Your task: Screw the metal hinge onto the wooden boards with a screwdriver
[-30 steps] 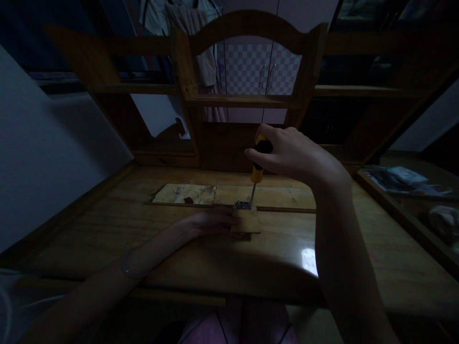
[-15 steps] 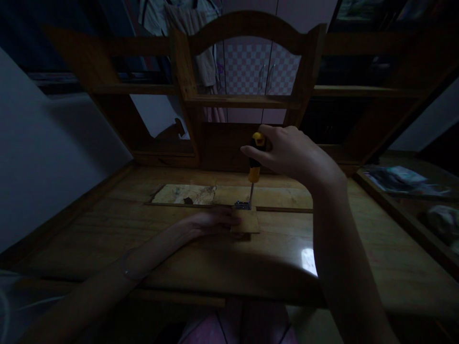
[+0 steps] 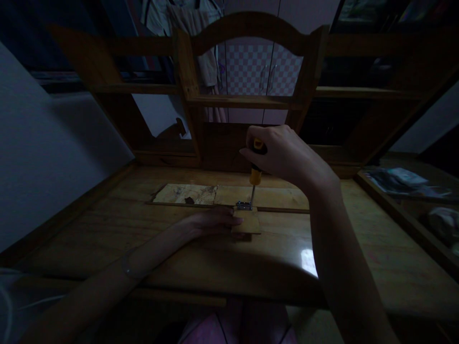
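My right hand [image 3: 276, 150] is wrapped round the yellow and black handle of a screwdriver [image 3: 255, 177], which stands nearly upright. Its tip meets the right end of a small metal hinge [image 3: 244, 205]. That hinge lies along the far edge of a small, flat wooden board [image 3: 247, 222]. At the board's left side my left hand [image 3: 217, 220] grips it, thumb on top and the other fingers partly hidden beneath or behind. Whether a screw sits under the tip is too small and dark to tell.
The wooden desk [image 3: 150, 239] has a long recess with a worn, peeled strip [image 3: 186, 194] behind the board. A wooden shelf unit [image 3: 244, 101] rises at the back. To the right, papers and plastic [image 3: 405, 179] lie beyond a raised edge.
My right hand's fingers have curled further round the screwdriver handle, and the index finger is more bent. My left hand keeps its hold on the board. The view has shifted slightly.
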A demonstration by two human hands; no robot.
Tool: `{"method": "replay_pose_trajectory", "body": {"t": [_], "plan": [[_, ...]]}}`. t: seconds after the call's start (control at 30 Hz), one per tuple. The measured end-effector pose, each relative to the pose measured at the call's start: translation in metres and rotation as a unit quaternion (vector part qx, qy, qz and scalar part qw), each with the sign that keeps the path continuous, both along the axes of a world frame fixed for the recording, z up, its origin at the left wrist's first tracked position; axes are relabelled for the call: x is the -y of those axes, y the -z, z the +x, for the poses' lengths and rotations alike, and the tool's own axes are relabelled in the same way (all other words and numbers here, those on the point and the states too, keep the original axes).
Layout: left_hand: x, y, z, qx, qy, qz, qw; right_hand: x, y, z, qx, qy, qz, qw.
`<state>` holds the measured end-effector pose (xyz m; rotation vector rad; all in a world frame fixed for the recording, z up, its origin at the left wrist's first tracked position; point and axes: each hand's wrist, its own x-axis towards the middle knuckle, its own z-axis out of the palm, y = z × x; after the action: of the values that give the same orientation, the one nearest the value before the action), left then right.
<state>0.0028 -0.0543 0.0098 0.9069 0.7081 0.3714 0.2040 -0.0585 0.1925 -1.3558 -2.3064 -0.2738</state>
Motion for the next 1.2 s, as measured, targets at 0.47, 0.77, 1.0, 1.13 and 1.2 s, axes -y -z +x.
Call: {"method": "replay_pose_trajectory", "body": {"t": [0.47, 0.77, 1.0, 1.13, 1.2], "plan": [[0.0004, -0.0001, -0.0004, -0.001, -0.004, -0.012, 1.0, -0.0005, 0.0017, 0.0024, 0.014, 0.037, 0.006, 0.999], [-0.0006, 0.0001, 0.0009, -0.008, 0.006, -0.013, 1.0, 0.0071, -0.0039, 0.003, 0.032, 0.078, -0.015, 0.996], [-0.0015, 0.0041, -0.0013, 0.005, -0.004, -0.014, 1.0, 0.0035, -0.0021, 0.0039, 0.036, 0.102, -0.006, 0.994], [-0.0021, 0.0046, -0.0009, 0.01, 0.003, -0.011, 1.0, 0.0043, -0.0023, 0.0039, 0.031, 0.111, 0.0, 0.993], [-0.002, 0.0037, -0.0003, 0.006, 0.007, -0.009, 1.0, 0.0046, -0.0022, 0.0038, 0.022, 0.093, -0.011, 0.995]]}}
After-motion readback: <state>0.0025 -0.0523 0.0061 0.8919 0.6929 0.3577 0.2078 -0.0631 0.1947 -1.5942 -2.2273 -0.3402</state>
